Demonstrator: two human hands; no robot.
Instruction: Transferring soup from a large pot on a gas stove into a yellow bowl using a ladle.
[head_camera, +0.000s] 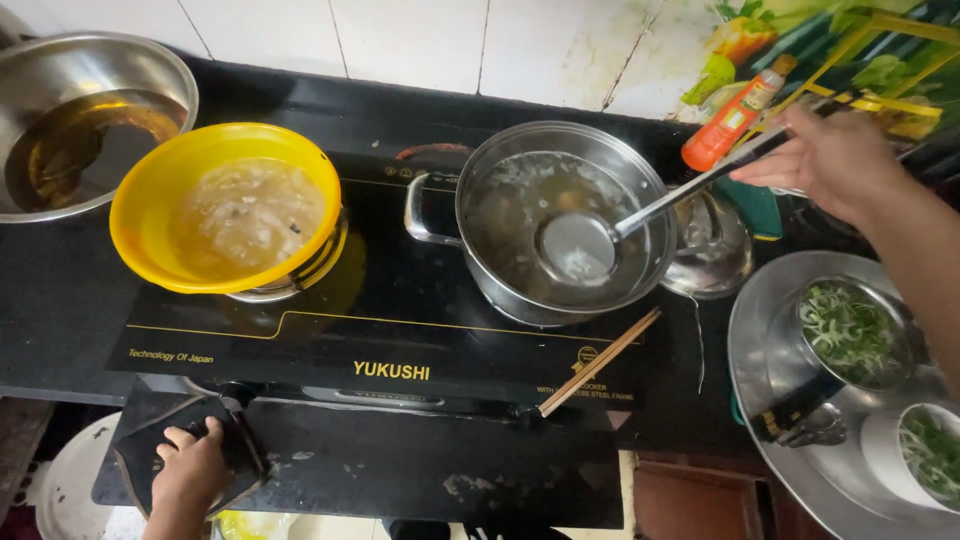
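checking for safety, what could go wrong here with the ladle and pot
1. The right hand holds the ladle by the handle end, dipped in the pot; liquid may slop out when lifted.
2. The chopsticks lie loose beside the pot and could get knocked off.
3. The yellow bowl sits full and could spill if bumped.

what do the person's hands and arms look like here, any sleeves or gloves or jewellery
Both are bare. The left hand shows no glove, ring or watch, and no sleeve on its wrist. The right hand is also ungloved, with a bare forearm running to the frame edge; no sleeve, band or marking shows.
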